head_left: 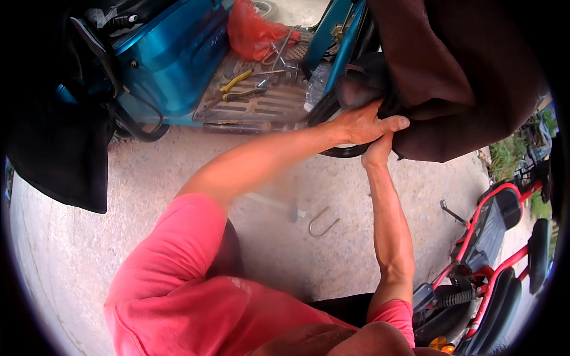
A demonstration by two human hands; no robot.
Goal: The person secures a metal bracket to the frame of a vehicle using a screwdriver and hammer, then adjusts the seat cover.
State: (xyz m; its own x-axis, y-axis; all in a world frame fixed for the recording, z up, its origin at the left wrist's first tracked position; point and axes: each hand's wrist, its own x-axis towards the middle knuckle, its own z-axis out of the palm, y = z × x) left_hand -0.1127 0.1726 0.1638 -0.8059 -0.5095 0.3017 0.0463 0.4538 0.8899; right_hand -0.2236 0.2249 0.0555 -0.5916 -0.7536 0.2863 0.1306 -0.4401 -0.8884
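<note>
Both my hands meet at the edge of a dark brown cloth cover [439, 133] that hangs over the front of a blue scooter or cart, beside its black front tire [344, 151]. My left hand [360, 123] reaches in from the left, its thumb stretched along the cover's edge. Its other fingers curl out of sight around something dark. Just below it, my right hand [377, 153] comes up from the lower edge. The left hand and the cover hide its fingers. What the two hands grip does not show.
On the ribbed footboard [270, 107] lie yellow-handled pliers [237, 80], other hand tools, a red plastic bag [252, 32] and a clear bottle [317, 83]. A bent metal hook [323, 223] rests on the concrete. To the right stands a red-framed vehicle [484, 249].
</note>
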